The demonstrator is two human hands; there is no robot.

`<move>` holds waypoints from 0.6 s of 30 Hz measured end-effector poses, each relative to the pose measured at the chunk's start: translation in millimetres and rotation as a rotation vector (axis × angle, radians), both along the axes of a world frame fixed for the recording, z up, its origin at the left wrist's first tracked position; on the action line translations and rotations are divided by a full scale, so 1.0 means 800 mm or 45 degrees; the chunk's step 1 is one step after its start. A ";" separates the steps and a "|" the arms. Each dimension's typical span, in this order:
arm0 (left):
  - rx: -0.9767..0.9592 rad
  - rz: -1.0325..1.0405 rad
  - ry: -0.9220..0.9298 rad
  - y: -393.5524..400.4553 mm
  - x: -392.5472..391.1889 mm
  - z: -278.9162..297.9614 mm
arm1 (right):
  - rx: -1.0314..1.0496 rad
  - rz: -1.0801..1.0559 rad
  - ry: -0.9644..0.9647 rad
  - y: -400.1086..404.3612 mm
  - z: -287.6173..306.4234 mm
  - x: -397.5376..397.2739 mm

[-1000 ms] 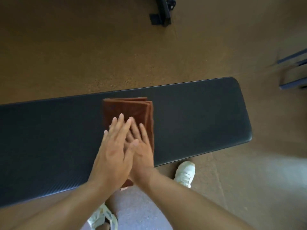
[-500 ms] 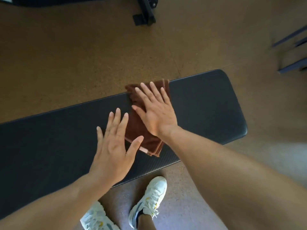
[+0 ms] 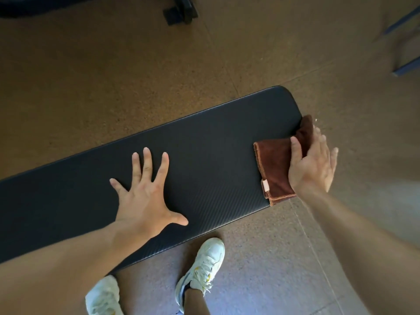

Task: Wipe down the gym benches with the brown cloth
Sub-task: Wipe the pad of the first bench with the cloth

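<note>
Your right grip [image 3: 312,165] rests flat on the folded brown cloth [image 3: 276,165], thumb lying across it and fingers straight though blurred, at the rounded right end of the black padded surface [image 3: 204,155], where the cloth's far edge hangs over. Your left grip [image 3: 145,196] lies spread and flat mid-surface, well apart, holding nothing. White sneakers [image 3: 204,262] stand below on the brown floor [image 3: 91,76].

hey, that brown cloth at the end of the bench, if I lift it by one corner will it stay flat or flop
Probably flop: the brown cloth already drapes over the bench end under the right hand. Its folded layers would likely fall open. It looks light.
</note>
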State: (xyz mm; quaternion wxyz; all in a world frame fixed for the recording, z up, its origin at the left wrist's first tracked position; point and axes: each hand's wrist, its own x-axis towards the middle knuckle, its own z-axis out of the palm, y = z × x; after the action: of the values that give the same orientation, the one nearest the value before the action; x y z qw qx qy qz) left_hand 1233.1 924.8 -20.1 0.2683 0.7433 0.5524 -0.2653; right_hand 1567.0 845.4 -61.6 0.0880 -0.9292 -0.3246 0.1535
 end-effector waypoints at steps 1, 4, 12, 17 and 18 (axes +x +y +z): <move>0.003 -0.008 0.005 0.000 0.000 0.000 | 0.001 -0.028 -0.013 -0.006 0.000 -0.007; 0.019 -0.016 -0.020 -0.001 -0.001 -0.003 | -0.050 -0.098 -0.074 -0.020 -0.004 -0.035; -0.038 0.015 -0.351 0.003 -0.026 -0.006 | -0.106 0.203 -0.044 -0.021 0.006 -0.216; 0.071 0.475 -0.913 -0.015 -0.157 0.026 | -0.121 0.534 -0.007 0.005 0.004 -0.408; 0.096 0.573 -0.914 -0.023 -0.203 0.027 | -0.119 0.600 -0.001 0.011 0.005 -0.448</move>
State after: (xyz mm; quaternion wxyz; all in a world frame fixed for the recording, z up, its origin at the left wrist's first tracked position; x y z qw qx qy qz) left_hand 1070.9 906.3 1.8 0.4674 0.6588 0.5816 0.0960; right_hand 1208.6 854.4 -57.5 0.0067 -0.8309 -0.5250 0.1844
